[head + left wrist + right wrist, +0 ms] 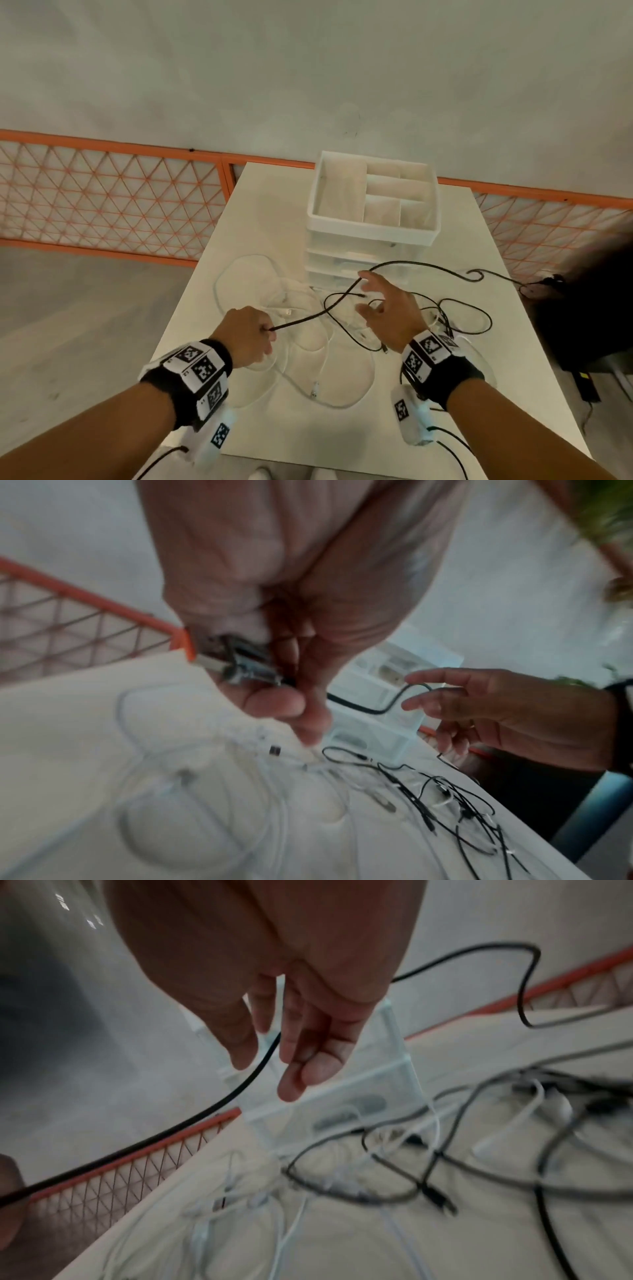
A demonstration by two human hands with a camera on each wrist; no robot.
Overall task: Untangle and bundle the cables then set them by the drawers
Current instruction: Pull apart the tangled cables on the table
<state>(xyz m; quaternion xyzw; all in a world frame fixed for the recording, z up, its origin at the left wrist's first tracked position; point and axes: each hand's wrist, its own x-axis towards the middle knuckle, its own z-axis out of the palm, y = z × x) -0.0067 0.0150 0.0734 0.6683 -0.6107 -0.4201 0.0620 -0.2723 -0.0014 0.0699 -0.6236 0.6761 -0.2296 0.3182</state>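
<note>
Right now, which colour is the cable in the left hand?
Black cable; the head view shows it best.

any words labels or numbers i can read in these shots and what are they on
No readable words or brand names anywhere.
Left wristband: black-and-white square code markers only; tiny marks beside them are too small to read.
Right wristband: same code markers, no legible text.
Drawer unit and cables: no labels visible.

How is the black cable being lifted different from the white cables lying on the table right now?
The thick black cable is raised off the white table, stretched from the left hand past the open right hand; the thin white cables lie flat in loose loops. The left hand grips the black cable's plug end; no hand holds the white cables. Both remain unbundled in front of the white plastic drawers.
</note>
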